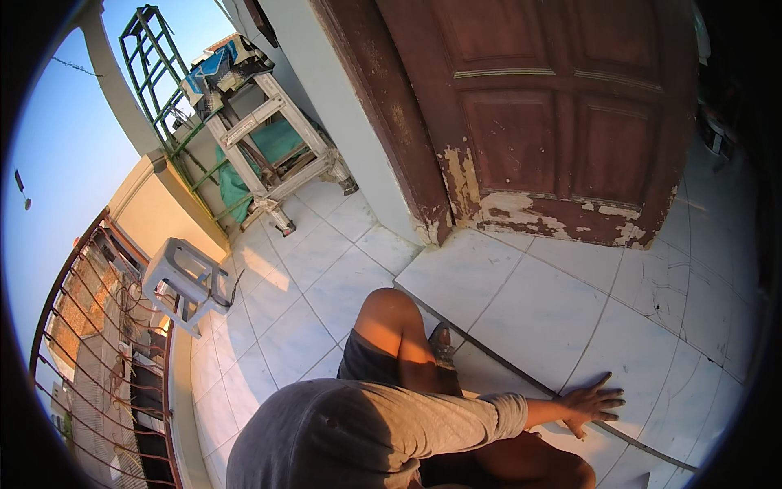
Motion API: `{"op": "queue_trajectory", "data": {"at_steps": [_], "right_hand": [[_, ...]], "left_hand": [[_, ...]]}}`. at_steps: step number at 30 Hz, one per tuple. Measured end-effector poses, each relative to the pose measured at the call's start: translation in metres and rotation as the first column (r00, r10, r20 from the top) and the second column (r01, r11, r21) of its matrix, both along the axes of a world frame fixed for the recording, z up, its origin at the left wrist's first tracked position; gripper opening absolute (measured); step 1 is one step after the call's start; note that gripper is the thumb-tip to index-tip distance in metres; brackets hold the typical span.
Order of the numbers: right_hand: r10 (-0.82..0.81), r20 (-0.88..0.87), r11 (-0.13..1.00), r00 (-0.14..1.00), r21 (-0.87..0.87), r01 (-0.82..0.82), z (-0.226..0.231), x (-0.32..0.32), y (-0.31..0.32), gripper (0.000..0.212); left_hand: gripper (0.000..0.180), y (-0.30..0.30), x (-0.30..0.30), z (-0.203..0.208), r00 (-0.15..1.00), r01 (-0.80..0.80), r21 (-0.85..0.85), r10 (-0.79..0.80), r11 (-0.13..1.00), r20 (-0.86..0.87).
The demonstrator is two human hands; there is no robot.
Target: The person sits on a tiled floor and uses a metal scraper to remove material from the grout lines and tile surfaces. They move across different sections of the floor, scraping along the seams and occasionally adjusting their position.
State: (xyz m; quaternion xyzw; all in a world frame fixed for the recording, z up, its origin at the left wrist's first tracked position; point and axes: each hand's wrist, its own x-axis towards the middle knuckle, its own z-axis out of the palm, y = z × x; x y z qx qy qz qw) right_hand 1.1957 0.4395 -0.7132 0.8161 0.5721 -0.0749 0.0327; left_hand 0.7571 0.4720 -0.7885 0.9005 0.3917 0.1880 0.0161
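Note:
My left hand (pixel 593 403) lies palm down on the white tiled floor (pixel 562 326), with its fingers spread and nothing held. Dark stains show on the fingertips. Beneath the hand runs a narrow dark strip (pixel 505 363) that crosses the tiles at a slant. The left arm, in a grey sleeve (pixel 464 424), reaches across above my bent legs, and one knee (pixel 389 314) rises beside it. My right hand is out of sight.
A worn brown door (pixel 554 122) with peeling paint stands beyond the strip. A grey plastic stool (pixel 191 281) is near the curved metal railing (pixel 106 359) at left. Farther back, a whitish wooden stand (pixel 273 122) carries a piled-up machine, with green cloth (pixel 236 183) below.

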Motion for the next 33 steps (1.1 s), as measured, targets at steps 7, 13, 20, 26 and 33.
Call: {"op": "queue_trajectory", "data": {"at_steps": [7, 13, 20, 26, 33], "right_hand": [[-0.101, 0.053, 0.984, 0.993, -0.141, 0.108, -0.023, 0.104, -0.041, 0.035], [-0.060, 0.012, 0.973, 0.998, -0.223, 0.061, 0.006, -0.029, 0.039, 0.033], [-0.223, -0.090, 0.974, 0.971, -0.061, 0.219, 0.052, -0.074, 0.017, 0.029], [-0.183, -0.118, 0.975, 0.976, 0.108, 0.196, 0.045, -0.077, 0.065, 0.026], [-0.176, -0.068, 0.981, 0.982, -0.097, 0.169, 0.068, -0.088, 0.102, 0.032]], "left_hand": [[0.102, 0.017, 0.018, 0.031, 0.994, 0.100, -0.078, -0.103, 0.992, -0.036], [0.100, 0.035, -0.017, 0.037, 0.982, -0.063, -0.240, 0.017, 0.969, -0.189], [0.105, 0.017, 0.015, 0.057, 0.946, -0.076, -0.207, 0.005, 0.975, -0.323], [0.106, 0.016, 0.011, 0.051, 0.950, -0.053, -0.180, -0.005, 0.982, -0.313], [0.108, 0.021, 0.003, 0.058, 0.955, -0.064, -0.229, -0.007, 0.971, -0.296]]}}
